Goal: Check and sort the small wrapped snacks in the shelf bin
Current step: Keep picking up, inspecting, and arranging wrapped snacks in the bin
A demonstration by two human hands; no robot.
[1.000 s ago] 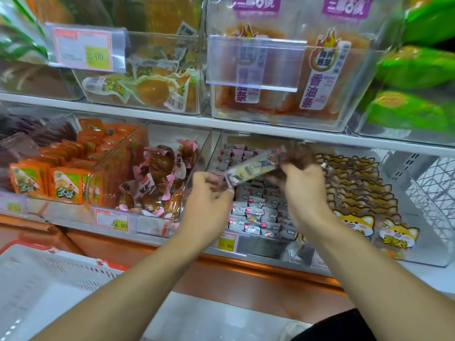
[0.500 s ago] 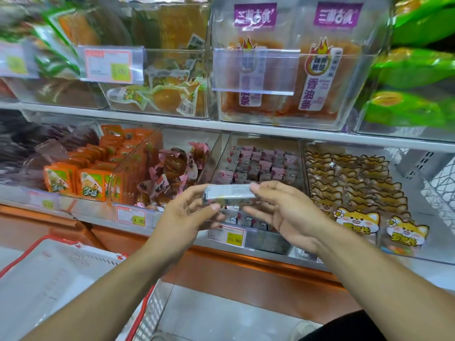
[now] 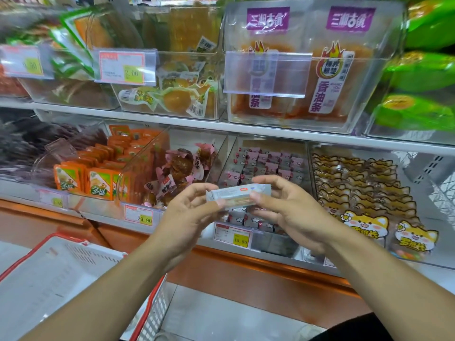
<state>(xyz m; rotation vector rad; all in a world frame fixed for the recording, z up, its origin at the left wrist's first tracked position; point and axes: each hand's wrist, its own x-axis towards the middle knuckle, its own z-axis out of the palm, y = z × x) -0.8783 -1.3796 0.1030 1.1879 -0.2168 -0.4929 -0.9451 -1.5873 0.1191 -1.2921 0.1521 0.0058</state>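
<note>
Silvery snack [image 3: 237,196], print blurred, pinched at its ends by left hand [image 3: 189,212] and right hand [image 3: 293,212], held level as before, bin [image 3: 268,166] partly hidden behind.

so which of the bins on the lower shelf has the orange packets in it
The bin of orange packets, second from the left on the lower shelf, just left of the bin of brown pink-wrapped snacks. The others hold dark purple, grey-pink or cartoon-dog packs.

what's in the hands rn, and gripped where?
One small wrapped snack, held level in front of the bin. Left hand pinches its left end, right hand its right end, thumbs along the near edge.
</note>
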